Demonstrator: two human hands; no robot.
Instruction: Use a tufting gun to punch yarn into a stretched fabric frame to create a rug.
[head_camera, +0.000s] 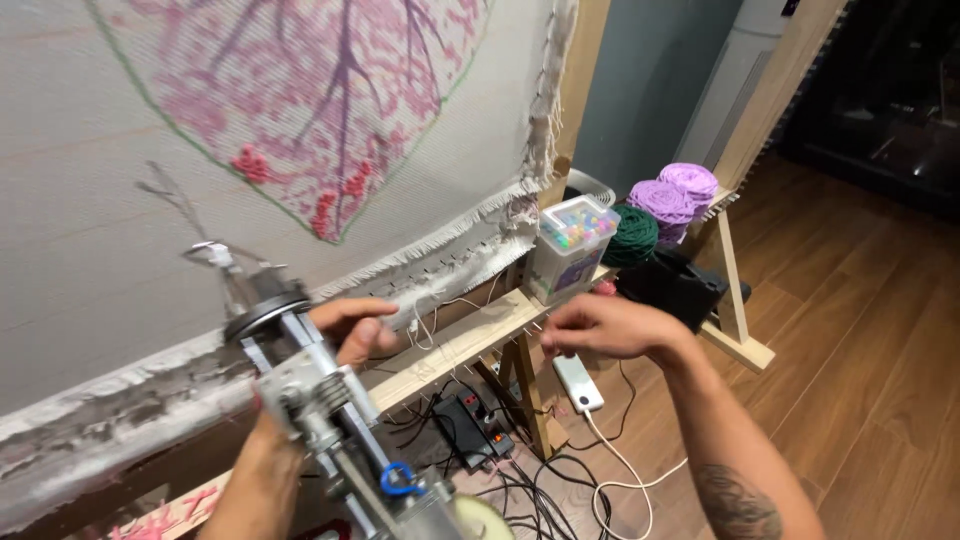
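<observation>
1. Tufting gun (320, 410): it is held low at the left of the view, in front of the stretched backing cloth (120, 260) and above the wooden frame rail (470, 345) that carries the cloth.
2. Its long axis is seen to run on a slant, from the body with the blue loop (398, 480) at the lower right up to the needle end (215, 255) at the upper left, so the tip is aimed at the bare cloth below the pink leaf pattern (330, 110).
3. The left hand (345, 330) is the nearer one: it is wrapped around the gun's upper part from behind, the grip clenched on the tool, with the fingers (365, 312) curled just beside the round collar.
4. The right hand (605, 328) is held well apart from the gun, to its right, over the rail. Its fingertips are drawn together in a pinch; whether a thin strand is caught in that grip cannot be told.
5. Further along the rail, a clear box of coloured pieces (572, 245), a green yarn ball (632, 235) and purple yarn balls (675, 195) are set beyond the right hand.
6. On the floor beneath, a power strip (470, 430) and a white charger block (578, 383) are seen among cables.
</observation>
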